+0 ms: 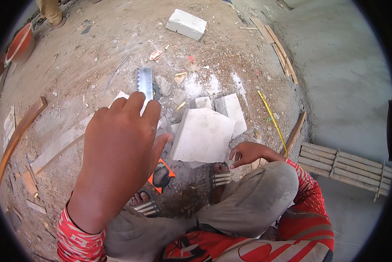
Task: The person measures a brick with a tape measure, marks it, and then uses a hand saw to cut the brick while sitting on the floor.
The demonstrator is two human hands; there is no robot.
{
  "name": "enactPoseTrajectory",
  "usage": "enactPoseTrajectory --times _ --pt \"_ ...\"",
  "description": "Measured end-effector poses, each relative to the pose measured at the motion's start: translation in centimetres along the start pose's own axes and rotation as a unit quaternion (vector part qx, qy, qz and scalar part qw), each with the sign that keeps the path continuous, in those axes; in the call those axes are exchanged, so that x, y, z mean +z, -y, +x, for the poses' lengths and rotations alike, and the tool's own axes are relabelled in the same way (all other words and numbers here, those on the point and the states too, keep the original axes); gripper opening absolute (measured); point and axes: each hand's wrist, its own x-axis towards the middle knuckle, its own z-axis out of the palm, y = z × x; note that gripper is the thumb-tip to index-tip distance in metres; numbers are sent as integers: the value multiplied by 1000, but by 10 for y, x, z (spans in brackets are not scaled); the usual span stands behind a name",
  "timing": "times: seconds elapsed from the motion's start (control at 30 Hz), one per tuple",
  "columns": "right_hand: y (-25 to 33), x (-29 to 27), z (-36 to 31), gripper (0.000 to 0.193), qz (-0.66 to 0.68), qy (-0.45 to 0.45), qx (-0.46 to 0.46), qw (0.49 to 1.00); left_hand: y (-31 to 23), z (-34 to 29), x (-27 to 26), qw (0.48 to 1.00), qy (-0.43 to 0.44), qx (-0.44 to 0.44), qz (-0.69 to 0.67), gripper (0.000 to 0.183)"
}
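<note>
My left hand (121, 135) is raised in front of me, its fingers bent downward and its thumb held apart. Beyond its fingertips shows a silver toothed saw blade (145, 81); the hand hides its middle, and I cannot tell whether they touch. An orange piece with a dark centre (162, 175), perhaps the saw's handle, lies by my left foot. My right hand (250, 153) hangs loosely beside my knee, fingers apart and seemingly holding nothing. Between the hands a large white block (203, 135) lies tilted, with a smaller white slab (231, 111) behind it.
Another white block (186, 24) lies farther off. A yellow measuring tape (272, 118) stretches across the dirt at right. Wooden strips (19, 135) lie at left, near a reddish basin (22, 46). Bound poles (344, 163) lie at right. Another person's leg (51, 11) shows at top left.
</note>
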Motion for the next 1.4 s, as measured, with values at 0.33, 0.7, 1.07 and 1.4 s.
enactPoseTrajectory --times 0.33,0.7,1.07,1.4 --pt "-4 -78 92 100 -79 -246 -112 960 30 -27 33 976 201 5 79 49" --pt "-12 12 86 93 211 -318 82 920 45 -18 58 978 193 43 69 50" --pt "-1 -44 48 114 -125 -449 49 883 -10 -20 33 970 199 51 129 52" --pt "-232 -72 -14 47 200 -615 118 753 -55 -6 27 971 213 3 108 64"
